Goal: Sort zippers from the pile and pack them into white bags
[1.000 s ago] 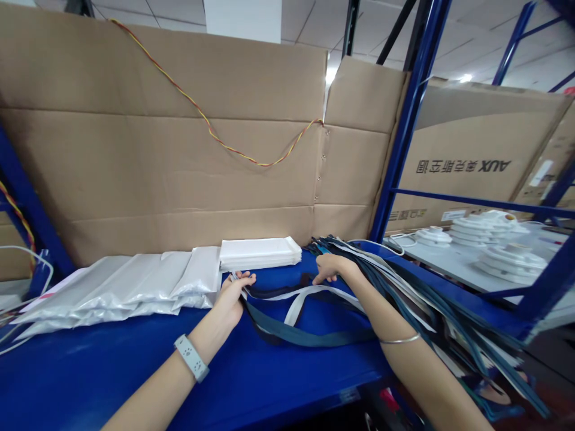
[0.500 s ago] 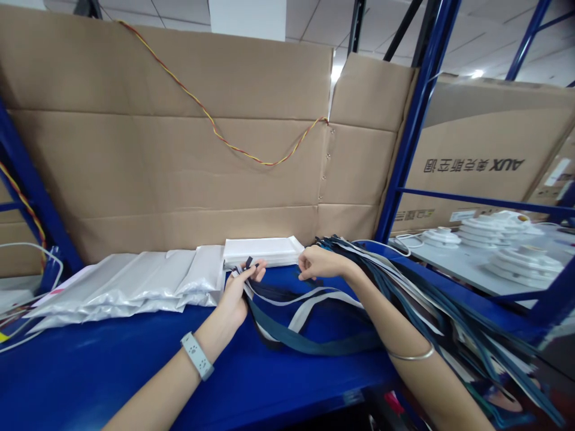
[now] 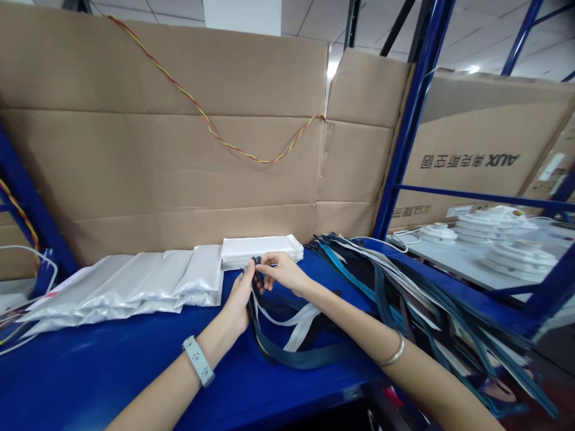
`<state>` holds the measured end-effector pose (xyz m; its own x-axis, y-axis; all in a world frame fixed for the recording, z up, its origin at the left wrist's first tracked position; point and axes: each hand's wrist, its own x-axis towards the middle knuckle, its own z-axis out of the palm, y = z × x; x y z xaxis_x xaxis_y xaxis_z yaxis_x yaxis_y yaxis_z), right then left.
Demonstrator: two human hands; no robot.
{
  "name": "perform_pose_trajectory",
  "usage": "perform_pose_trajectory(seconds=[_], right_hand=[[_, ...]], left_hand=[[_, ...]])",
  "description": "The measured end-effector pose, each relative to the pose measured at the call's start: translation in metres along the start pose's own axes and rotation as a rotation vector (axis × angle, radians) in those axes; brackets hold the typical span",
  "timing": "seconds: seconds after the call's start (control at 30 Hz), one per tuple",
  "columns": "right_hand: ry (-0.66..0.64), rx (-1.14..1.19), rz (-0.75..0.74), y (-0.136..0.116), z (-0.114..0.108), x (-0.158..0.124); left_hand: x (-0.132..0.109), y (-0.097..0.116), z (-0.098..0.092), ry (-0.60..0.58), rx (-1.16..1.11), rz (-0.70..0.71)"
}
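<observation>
My left hand (image 3: 237,299) is closed around the gathered ends of several long fabric strips (image 3: 303,357), dark blue, teal and white. From there the strips hang in loops to the right over the blue tabletop (image 3: 135,365). Fingers of my right hand (image 3: 284,272) pinch at the same gathered ends, touching or nearly touching my left thumb. Whether the right fingers grip one strip end or several is hidden. To the right, a large pile of similar strips (image 3: 404,293) in teal, black and white lies spread along the table.
White plastic packets (image 3: 148,278) lie overlapping at the back left, beside a stack of white flat packs (image 3: 263,245). A cardboard wall (image 3: 202,161) closes off the back. A blue rack post (image 3: 406,120) stands at right, with round white parts (image 3: 483,230) on a grey table beyond.
My right hand has moved left from beside the strip pile to the ends held in my left hand. The left hand stays nearly in place, and the hanging loops have shifted slightly left.
</observation>
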<state>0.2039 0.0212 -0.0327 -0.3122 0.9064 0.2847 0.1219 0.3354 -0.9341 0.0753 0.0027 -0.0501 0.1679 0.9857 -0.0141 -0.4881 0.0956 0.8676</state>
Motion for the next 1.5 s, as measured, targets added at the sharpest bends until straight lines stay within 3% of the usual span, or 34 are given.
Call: perform_pose_trajectory(seconds=[0.1, 0.17, 0.27, 0.3, 0.37, 0.4, 0.5, 0.6, 0.73, 0.87, 0.97, 1.07, 1.13, 1.2, 1.27, 1.37, 1.5], right_hand=[[0.019, -0.045, -0.011, 0.009, 0.007, -0.001], [-0.03, -0.044, 0.004, 0.011, 0.008, -0.002], [-0.2, -0.058, 0.069, 0.007, -0.007, 0.0], [-0.199, -0.148, 0.098, 0.004, -0.018, 0.002], [-0.048, -0.454, 0.177, 0.001, -0.05, 0.004], [0.115, -0.685, 0.254, 0.001, -0.069, 0.005], [0.341, -0.911, 0.396, 0.011, -0.125, -0.001], [0.453, -1.049, 0.53, 0.032, -0.163, -0.011], [0.495, -1.113, 0.626, 0.054, -0.18, -0.018], [0.534, -1.113, 0.607, 0.055, -0.181, -0.019], [0.56, -1.075, 0.52, 0.041, -0.177, -0.016], [0.553, -1.001, 0.375, 0.022, -0.155, -0.007], [0.487, -0.865, 0.222, 0.01, -0.124, -0.002], [0.312, -0.527, -0.054, 0.001, -0.085, -0.001], [0.112, -0.378, -0.184, -0.005, -0.044, -0.005], [-0.065, -0.412, -0.27, -0.009, -0.001, -0.016], [-0.112, -0.573, -0.374, -0.007, 0.012, -0.023]], left_hand=[[-0.001, -0.004, -0.001, 0.0, 0.044, -0.004], [0.0, -0.007, -0.003, 0.061, 0.028, -0.022], [0.004, -0.008, -0.008, 0.183, 0.002, -0.064], [0.006, -0.007, -0.009, 0.216, -0.01, -0.059], [0.008, -0.002, -0.009, 0.247, -0.057, -0.015], [0.009, 0.0, -0.009, 0.245, -0.095, 0.016], [0.008, 0.006, -0.005, 0.151, -0.226, 0.079], [0.007, 0.008, -0.003, 0.052, -0.271, 0.101], [0.009, 0.012, -0.006, 0.009, -0.231, 0.115], [0.011, 0.018, -0.009, 0.022, -0.275, 0.09], [0.011, 0.018, -0.01, 0.024, -0.302, 0.087], [0.009, 0.014, -0.01, -0.008, -0.25, 0.028], [0.009, 0.012, -0.011, -0.045, -0.193, -0.025], [0.01, 0.01, -0.011, -0.097, -0.153, -0.059], [0.01, 0.009, -0.011, -0.131, -0.127, -0.058], [0.011, 0.009, -0.011, -0.047, -0.079, -0.001], [0.012, 0.008, -0.012, 0.108, -0.059, 0.093]])
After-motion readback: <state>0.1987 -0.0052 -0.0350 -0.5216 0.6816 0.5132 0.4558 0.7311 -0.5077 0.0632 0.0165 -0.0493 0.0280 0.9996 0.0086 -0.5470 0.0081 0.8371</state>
